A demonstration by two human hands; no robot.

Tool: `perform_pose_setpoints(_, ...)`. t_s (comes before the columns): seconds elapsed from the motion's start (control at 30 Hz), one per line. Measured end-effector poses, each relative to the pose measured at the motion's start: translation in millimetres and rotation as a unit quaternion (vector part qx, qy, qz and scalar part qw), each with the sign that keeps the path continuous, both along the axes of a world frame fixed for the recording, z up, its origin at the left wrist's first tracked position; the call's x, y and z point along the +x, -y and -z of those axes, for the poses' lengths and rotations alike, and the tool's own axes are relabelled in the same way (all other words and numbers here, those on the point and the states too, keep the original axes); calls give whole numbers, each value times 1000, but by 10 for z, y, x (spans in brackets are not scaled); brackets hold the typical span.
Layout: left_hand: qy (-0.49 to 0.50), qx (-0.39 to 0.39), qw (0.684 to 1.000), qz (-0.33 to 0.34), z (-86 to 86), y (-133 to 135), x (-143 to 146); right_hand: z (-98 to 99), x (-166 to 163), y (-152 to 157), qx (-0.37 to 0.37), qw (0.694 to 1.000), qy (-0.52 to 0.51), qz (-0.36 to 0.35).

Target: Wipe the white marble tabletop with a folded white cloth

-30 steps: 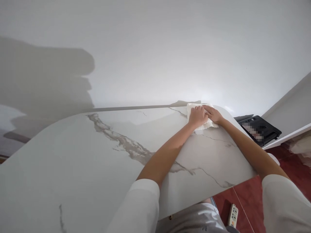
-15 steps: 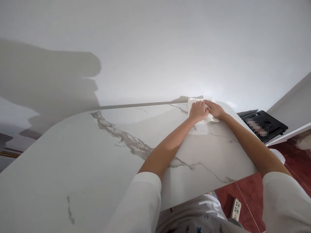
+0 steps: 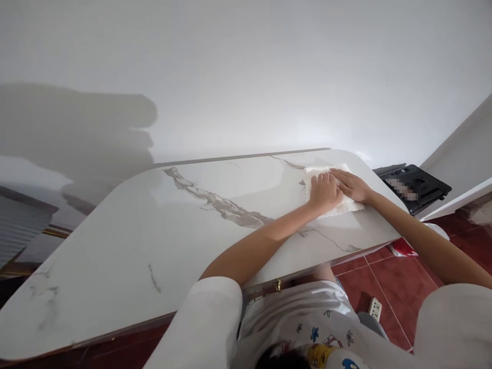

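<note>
A white cloth (image 3: 351, 206) lies spread on the white marble-patterned tabletop (image 3: 184, 230), near its right end. My left hand (image 3: 325, 192) rests on it with curled fingers, gripping it against the surface. Beside and partly touching it, my right hand (image 3: 354, 186) lies with its fingers stretched flat, pressing on the cloth and pointing toward the left hand. The cloth's middle is hidden under both hands.
The table's far edge runs along a white wall (image 3: 246, 77). A black case-like object (image 3: 417, 187) stands off the right end. On the red tiled floor (image 3: 384, 274) lies a power strip (image 3: 375, 309). A grey ribbed object (image 3: 23, 223) is at far left.
Both hands and the cloth have moved back from the table's far edge toward me and slightly to the right. The camera view has shifted, showing more of the near edge.
</note>
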State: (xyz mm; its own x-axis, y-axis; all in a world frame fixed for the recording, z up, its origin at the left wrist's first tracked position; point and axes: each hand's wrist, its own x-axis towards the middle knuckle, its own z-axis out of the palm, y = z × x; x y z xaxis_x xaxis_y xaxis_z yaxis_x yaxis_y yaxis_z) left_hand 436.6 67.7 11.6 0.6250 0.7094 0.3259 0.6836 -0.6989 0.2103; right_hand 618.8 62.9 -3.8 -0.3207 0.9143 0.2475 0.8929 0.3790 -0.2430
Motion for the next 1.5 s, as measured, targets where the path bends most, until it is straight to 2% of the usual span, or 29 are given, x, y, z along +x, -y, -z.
perform_pose_setpoints(0.27,-49,6,998,26,-129,743,-124,-69,-70,768,-5,999,-13,-53)
perform_pose_setpoints(0.4,-61,19,997,41,-114,1031,-129,-103,-65,1126,-4,998,-26,-65)
perform_pose_setpoints(0.53,-45,40,997,58,-69,1200,-92,-131,-21,1329,2,997,-28,-67)
perform_pose_setpoints(0.63,-41,34,997,61,-79,1201,-81,-138,-7,1339,10,998,-23,-62)
perform_pose_setpoints(0.8,-23,13,998,65,-105,957,-67,-116,-35,1156,28,999,24,20)
perform_pose_setpoints(0.93,-8,6,998,62,-91,625,2,-106,-21,823,4,996,33,84)
perform_pose_setpoints(1.03,1,-14,999,42,-89,347,86,-106,-9,498,-31,995,-6,97)
perform_pose_setpoints(1.2,51,-83,995,-32,-94,-152,188,-87,-71,-33,-25,989,-54,134)
perform_pose_setpoints(1.5,91,-45,990,-94,-32,-989,185,-94,-162,-996,-14,991,-45,126)
